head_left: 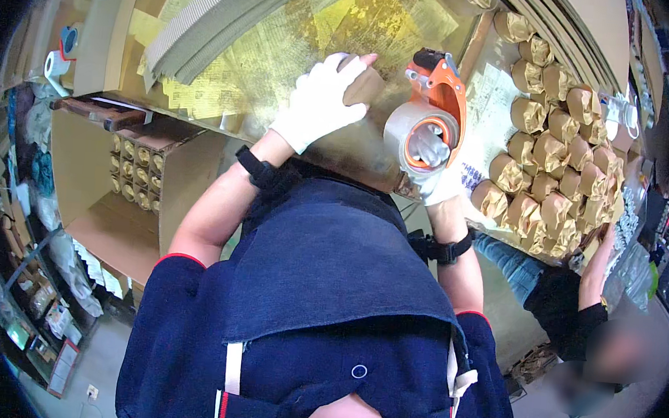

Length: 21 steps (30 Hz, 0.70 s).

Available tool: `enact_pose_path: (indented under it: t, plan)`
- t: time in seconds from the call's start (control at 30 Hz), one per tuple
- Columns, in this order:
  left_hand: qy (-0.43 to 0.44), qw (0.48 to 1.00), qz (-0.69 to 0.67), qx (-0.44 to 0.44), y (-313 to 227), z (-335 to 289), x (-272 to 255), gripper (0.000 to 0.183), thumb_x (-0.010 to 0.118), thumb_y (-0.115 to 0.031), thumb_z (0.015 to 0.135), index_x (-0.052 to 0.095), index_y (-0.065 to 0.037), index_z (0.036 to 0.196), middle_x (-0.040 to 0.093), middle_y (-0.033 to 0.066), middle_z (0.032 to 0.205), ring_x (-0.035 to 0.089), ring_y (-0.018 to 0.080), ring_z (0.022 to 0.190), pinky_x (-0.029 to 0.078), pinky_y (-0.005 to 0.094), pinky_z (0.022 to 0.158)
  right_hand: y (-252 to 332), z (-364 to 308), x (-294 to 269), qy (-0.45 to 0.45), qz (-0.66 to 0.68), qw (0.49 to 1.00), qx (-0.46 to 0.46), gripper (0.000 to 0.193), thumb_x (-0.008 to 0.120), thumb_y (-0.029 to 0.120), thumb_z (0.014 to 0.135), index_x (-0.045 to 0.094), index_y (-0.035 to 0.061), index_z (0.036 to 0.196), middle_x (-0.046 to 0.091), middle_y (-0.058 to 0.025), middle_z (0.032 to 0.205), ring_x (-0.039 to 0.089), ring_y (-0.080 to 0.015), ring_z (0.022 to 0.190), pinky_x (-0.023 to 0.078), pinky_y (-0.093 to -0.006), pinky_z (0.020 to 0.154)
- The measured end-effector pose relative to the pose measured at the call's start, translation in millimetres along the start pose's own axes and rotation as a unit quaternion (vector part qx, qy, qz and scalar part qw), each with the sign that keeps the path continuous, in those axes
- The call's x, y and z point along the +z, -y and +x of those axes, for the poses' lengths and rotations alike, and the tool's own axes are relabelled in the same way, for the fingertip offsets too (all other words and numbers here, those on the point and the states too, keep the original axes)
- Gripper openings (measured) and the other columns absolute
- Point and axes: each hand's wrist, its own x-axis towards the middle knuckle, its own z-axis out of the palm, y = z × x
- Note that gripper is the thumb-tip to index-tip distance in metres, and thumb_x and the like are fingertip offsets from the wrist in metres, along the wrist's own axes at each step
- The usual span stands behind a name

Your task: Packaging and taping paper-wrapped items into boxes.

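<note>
My left hand (324,101), in a white glove with a bare fingertip showing, curls round a small brown rounded piece (366,87) on the worktable. What that piece is exactly, I cannot make out. An orange tape dispenser (450,92) with a dark top end stands upright in my right hand (436,188), also gloved. Grey gloved fingers show through the core of its tape roll (399,129). The two hands are apart, the dispenser just right of the brown piece.
Many brown paper-wrapped bundles (550,152) stand in rows at the right. Flat cardboard sheets (207,27) are stacked at the far left. An open carton (113,233) at lower left holds rolled pieces. Another person's arm (599,260) reaches in beside the bundles.
</note>
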Motion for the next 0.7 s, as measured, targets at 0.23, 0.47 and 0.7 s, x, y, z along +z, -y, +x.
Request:
enact_pose_path:
  t: [0.23,0.47,0.7]
  plan:
    - [-0.057,0.998,-0.008,0.006,4.7,-1.9,10.6,0.089,0.076,-0.041,0.077,0.036,-0.019,0.153,0.052,0.0178,0.136,0.054,0.0395,0.119,0.046,0.0481,0.101,-31.0,-28.9,-19.5,0.023,-0.362,0.931,-0.041,0.048,0.065,0.031,0.094,0.054,0.0007,0.129,0.065,-0.0088,0.124,0.063,-0.0161,0.107,0.052,-0.0301,0.095]
    - [-0.08,0.996,-0.025,0.041,4.4,-1.3,14.6,0.087,0.078,-0.039,0.073,0.041,-0.009,0.146,0.057,0.0166,0.126,0.057,0.0371,0.108,0.05,0.0482,0.093,-51.2,-50.8,-59.2,0.025,-0.663,0.741,-0.101,0.043,0.061,0.029,0.096,0.055,0.0007,0.128,0.065,-0.0097,0.122,0.064,-0.017,0.107,0.052,-0.0312,0.097]
    - [-0.096,0.995,-0.02,0.024,11.5,1.2,16.4,0.081,0.079,-0.039,0.07,0.048,-0.006,0.138,0.058,0.0202,0.121,0.059,0.0379,0.104,0.052,0.0476,0.09,38.2,-12.8,87.0,0.089,0.456,0.877,0.121,0.031,0.058,0.044,0.098,0.059,0.0136,0.09,0.054,0.003,0.072,0.05,-0.0143,0.065,0.046,-0.0315,0.057]
